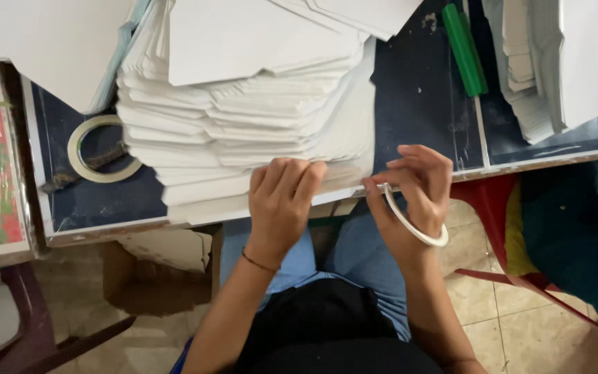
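Here, nearest the camera, the right hand (417, 190) pinches a thin white tape ring (415, 220), fingers closed on its free end at the sheet edge. The left hand (282, 197) lies flat, fingers together and gripping nothing, pressing the near edge of the tall stack of white cut paper sheets (243, 104).

Risk, judged: tape may wrinkle or go on crooked if the pressed sheet slips.

Farther: a second tape roll (98, 149) on the dark blue tabletop (417, 90), and a green stick (465, 48).
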